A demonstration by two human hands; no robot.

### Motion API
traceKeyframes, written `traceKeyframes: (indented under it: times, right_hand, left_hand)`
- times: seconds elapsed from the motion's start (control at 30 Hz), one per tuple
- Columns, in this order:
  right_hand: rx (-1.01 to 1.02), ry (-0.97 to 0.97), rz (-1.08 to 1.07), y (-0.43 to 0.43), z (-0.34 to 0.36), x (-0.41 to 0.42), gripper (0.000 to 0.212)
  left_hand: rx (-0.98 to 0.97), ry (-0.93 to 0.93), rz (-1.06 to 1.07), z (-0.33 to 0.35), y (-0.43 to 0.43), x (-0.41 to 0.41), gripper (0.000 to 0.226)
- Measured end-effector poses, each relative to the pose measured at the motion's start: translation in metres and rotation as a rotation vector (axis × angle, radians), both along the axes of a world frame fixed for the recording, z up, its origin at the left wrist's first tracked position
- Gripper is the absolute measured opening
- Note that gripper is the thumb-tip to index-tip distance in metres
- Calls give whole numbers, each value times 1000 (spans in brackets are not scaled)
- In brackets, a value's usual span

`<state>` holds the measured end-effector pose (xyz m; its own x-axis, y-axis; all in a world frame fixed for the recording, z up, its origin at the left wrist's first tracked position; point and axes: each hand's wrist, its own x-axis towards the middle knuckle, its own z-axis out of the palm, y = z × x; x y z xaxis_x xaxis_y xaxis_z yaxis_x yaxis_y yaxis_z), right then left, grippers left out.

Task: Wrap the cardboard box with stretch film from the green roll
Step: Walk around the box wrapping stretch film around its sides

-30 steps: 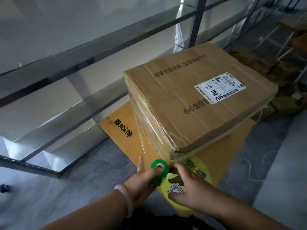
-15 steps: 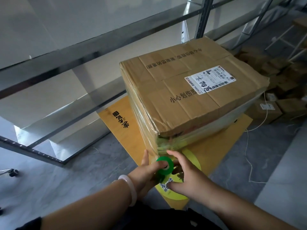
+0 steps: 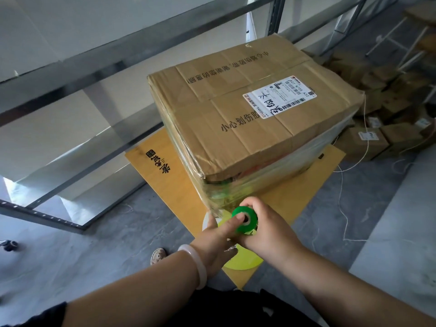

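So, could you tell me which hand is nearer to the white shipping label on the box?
Right. The right hand sits below the shipping label, gripping the green roll; the left hand is further left and lower.

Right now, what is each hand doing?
Left hand: closed on the green roll, a finger at its core.
Right hand: closed on the same roll.

Right hand [image 3: 266, 228] hides green roll's [image 3: 244, 219] underside.

Soft, dim daylight, brightest on the pale wall panels [image 3: 70, 31] at upper left, faint glare on clear stretch film [image 3: 186, 147], murky far-right corner, wide-angle bending of grey metal shelf rails [image 3: 77, 67], slightly soft focus
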<state>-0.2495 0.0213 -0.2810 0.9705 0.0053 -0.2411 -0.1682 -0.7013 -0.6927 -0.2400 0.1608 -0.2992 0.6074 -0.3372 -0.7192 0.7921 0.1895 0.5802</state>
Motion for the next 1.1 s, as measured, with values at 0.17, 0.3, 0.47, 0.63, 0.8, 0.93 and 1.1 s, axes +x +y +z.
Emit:
traceKeyframes:
  times: [0.17, 0.3, 0.47, 0.63, 0.8, 0.93, 1.1]
  right_hand:
    - [88, 5, -91, -19, -7, 0, 62]
    - [195, 87, -73, -32, -7, -2, 64]
    - [96, 14, -132, -39, -4, -3, 58]
    - [175, 15, -71, -45, -8, -5, 67]
    - [206, 114, -60, -55, -10, -1, 52]
    - [104, 34, -208, -57, -8, -2, 55]
    - [105, 39, -256, -55, -7, -2, 55]
  left_hand:
    - [-15, 63, 23, -3, -21, -1, 127]
    - [-11, 87, 70, -4, -30, 0, 130]
    - [30, 133, 59, 3, -41, -6, 70]
    - [65, 164, -64, 5, -41, 1, 58]
    - [38, 168, -118, -1, -45, 13, 77]
    - [-20, 155, -159, -1, -46, 17, 105]
    - [-62, 178, -238, -3, -51, 24, 98]
